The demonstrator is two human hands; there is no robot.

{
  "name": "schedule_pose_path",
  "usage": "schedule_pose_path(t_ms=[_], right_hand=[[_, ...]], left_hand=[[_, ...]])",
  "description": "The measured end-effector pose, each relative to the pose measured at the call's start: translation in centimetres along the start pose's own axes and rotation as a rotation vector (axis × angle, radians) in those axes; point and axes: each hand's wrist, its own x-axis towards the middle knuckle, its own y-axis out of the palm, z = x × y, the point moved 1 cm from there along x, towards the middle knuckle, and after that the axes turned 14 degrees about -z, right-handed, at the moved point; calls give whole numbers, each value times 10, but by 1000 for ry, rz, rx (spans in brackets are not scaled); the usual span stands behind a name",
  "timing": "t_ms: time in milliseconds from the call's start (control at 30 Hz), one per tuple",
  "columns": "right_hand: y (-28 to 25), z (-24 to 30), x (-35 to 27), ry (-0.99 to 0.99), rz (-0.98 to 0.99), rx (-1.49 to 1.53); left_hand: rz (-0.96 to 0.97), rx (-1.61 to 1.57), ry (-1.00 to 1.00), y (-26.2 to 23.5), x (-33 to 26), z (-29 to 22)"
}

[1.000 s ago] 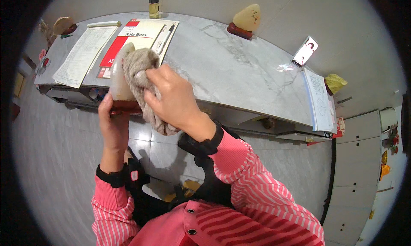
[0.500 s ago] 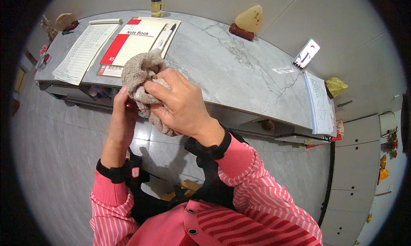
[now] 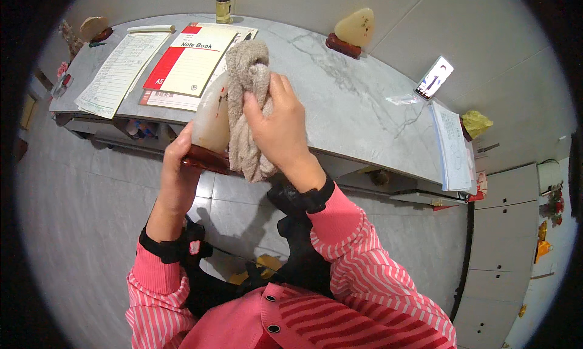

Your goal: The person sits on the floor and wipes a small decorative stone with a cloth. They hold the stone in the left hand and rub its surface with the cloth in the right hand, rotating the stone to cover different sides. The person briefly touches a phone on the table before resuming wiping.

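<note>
My left hand (image 3: 181,160) grips the dark red-brown wooden base of a pale decorative stone (image 3: 212,121), held up in front of the table's near edge. Small red and dark marks show on the stone's face. In my right hand (image 3: 280,127) is a bunched beige cloth (image 3: 248,106), pressed against the stone's right side and covering part of it. The cloth's folds hang down past the wooden base. Fingertips of the left hand are partly hidden behind the base.
On the grey marbled table (image 3: 316,94) lie a red and cream notebook (image 3: 194,63) and a written pad (image 3: 124,72). A small bottle (image 3: 223,6), another stone on a stand (image 3: 353,30), a phone (image 3: 433,78) and papers (image 3: 450,145) line the far and right sides.
The cloth and my right hand have moved up and to the right. The stone, earlier wrapped and hidden by the cloth, now shows on its left side.
</note>
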Motion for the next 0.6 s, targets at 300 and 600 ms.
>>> schedule_pose_path(t_ms=[300, 600], right_hand=[[-2, 29, -21, -211, 319, 61], [-4, 30, -19, -234, 219, 41]], left_hand=[[-214, -371, 13, -23, 27, -3], [-66, -141, -13, -20, 20, -4]])
